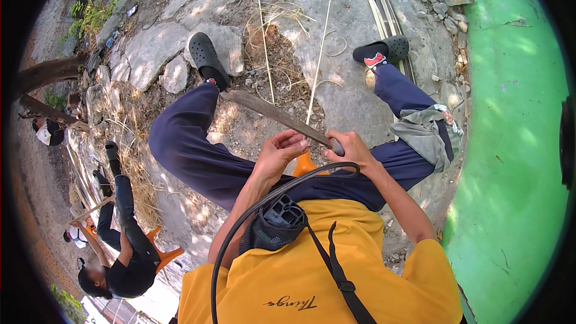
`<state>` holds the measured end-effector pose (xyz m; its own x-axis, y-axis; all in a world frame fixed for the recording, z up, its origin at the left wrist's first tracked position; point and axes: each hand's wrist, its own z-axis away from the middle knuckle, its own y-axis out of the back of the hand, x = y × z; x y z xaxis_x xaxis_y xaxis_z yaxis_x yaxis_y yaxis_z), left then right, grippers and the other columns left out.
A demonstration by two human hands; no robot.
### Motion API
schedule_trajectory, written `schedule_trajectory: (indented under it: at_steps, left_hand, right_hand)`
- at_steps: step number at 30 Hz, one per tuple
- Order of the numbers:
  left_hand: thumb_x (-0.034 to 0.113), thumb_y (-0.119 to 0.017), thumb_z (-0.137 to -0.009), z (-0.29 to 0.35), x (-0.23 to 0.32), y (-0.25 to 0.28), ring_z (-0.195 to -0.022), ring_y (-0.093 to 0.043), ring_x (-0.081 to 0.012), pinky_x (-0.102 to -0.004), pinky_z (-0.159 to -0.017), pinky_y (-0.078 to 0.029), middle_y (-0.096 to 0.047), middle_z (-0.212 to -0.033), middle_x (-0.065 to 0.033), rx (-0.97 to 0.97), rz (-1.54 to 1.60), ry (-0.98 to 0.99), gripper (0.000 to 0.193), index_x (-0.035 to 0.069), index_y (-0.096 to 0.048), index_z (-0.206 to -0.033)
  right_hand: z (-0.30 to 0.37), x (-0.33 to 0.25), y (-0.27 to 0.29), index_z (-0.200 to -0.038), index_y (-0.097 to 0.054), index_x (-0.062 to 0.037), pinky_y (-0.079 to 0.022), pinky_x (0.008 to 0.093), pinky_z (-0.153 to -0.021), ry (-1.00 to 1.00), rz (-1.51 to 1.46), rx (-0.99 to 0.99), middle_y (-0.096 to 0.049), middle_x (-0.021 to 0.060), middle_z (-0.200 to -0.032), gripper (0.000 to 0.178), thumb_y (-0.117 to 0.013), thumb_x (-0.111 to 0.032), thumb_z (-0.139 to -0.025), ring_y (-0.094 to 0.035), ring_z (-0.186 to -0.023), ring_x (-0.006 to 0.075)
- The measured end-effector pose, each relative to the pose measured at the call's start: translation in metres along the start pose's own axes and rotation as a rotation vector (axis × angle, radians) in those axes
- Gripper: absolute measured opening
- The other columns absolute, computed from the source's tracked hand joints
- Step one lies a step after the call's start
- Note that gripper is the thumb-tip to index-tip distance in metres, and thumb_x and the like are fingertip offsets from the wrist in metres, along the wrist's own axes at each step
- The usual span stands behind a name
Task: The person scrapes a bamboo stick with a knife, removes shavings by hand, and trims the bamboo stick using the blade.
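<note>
In my right hand (351, 151) is the short handle of a long, worn machete (270, 111). Its broad blade slants up and left across my lap toward my left shoe. Just below the blade, near the handle, my left hand (281, 155) is closed in a pinch. A thin pale strip (321, 48), which looks like bamboo, runs from the ground ahead, passes behind the blade and lines up with those left fingertips. The pinched end itself is mostly hidden. Part of an orange stool (305, 163) shows between my thighs.
Another pale strip (264, 36) and a bundle of longer strips (379, 9) lie ahead. Curled shavings (282, 15) litter the cracked concrete. A grey cloth (420, 135) drapes my right knee. A green floor (510, 144) borders the right. At left another person (129, 270) sits holding a stick.
</note>
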<state>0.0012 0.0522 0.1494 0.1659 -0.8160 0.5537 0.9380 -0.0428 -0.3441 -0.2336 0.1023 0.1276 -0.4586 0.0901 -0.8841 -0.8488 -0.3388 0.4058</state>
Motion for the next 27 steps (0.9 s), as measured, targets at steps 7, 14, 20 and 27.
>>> schedule_trajectory:
  at_steps: [7, 14, 20, 27]
  left_hand:
    - [0.002, -0.070, -0.091, -0.007, -0.011, 0.010, -0.097, -0.069, -0.0172, -0.0313, -0.091, -0.059, -0.070, -0.104, -0.0097, -0.101, 0.097, 0.107, 0.026, -0.004, -0.064, -0.116]
    - [0.005, -0.071, -0.091, -0.012, -0.015, 0.012, -0.094, -0.068, -0.0157, -0.0277, -0.089, -0.059, -0.071, -0.102, -0.0071, -0.124, 0.082, 0.154, 0.020, -0.001, -0.066, -0.110]
    - [0.005, -0.072, -0.091, -0.019, -0.025, 0.020, -0.098, -0.067, -0.0159, -0.0279, -0.088, -0.058, -0.068, -0.104, -0.0065, -0.119, 0.103, 0.197, 0.020, -0.001, -0.066, -0.109]
    - [0.002, -0.073, -0.088, -0.020, -0.020, 0.017, -0.092, -0.071, -0.0198, -0.0302, -0.090, -0.060, -0.072, -0.100, -0.0118, -0.086, -0.066, 0.141, 0.022, -0.003, -0.066, -0.108]
  right_hand:
    - [0.002, -0.002, -0.003, -0.102, -0.063, -0.0015, -0.045, 0.0459, -0.062, -0.004, 0.043, -0.024, -0.058, 0.0215, -0.064, 0.037, -0.071, -0.033, -0.083, -0.061, -0.063, 0.0405]
    - [0.002, -0.006, -0.006, -0.097, -0.062, -0.0004, -0.043, 0.0408, -0.055, -0.006, 0.023, -0.037, -0.054, 0.0167, -0.057, 0.034, -0.073, -0.028, -0.080, -0.057, -0.053, 0.0320]
    - [0.001, -0.008, -0.015, -0.098, -0.063, -0.0005, -0.046, 0.0423, -0.056, -0.124, 0.071, -0.046, -0.057, 0.0178, -0.058, 0.036, -0.072, -0.030, -0.080, -0.060, -0.054, 0.0334]
    - [-0.002, -0.004, -0.023, -0.097, -0.067, -0.0043, -0.052, 0.0462, -0.064, -0.173, 0.102, 0.019, -0.062, 0.0228, -0.065, 0.035, -0.073, -0.033, -0.077, -0.066, -0.067, 0.0417]
